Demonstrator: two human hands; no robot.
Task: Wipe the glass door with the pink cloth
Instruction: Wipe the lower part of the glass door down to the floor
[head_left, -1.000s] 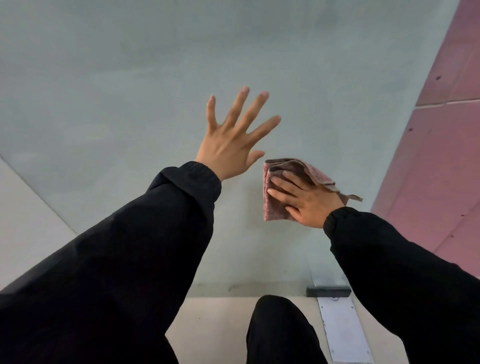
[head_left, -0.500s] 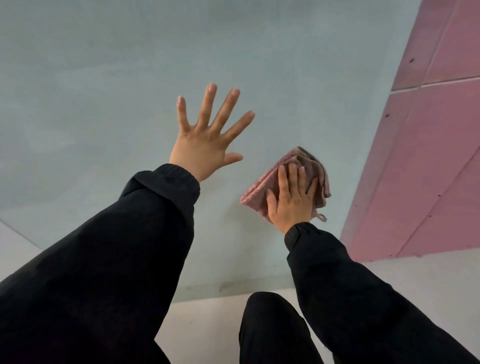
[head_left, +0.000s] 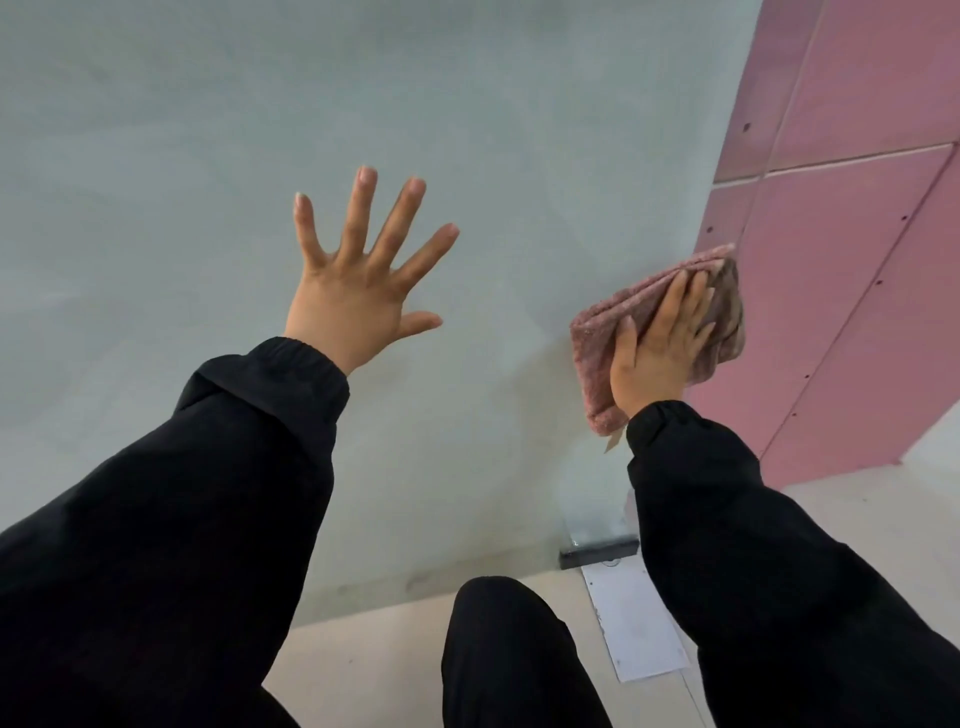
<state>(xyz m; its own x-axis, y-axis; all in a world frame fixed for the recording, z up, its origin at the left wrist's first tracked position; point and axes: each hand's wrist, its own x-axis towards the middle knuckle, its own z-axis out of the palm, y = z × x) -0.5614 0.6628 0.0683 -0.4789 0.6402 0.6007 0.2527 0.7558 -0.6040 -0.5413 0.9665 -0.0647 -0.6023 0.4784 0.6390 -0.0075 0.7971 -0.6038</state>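
My right hand presses the folded cloth flat on the door at 3 o'clock, near its edge, fingers straight; my left hand is splayed wide at 10 o'clock. I'd keep even palm pressure and overlap strokes along that edge

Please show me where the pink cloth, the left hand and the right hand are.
pink cloth (head_left: 595, 358): head view, its bare left part.
left hand (head_left: 348, 306): head view, back of the hand.
right hand (head_left: 654, 358): head view, back of the hand.
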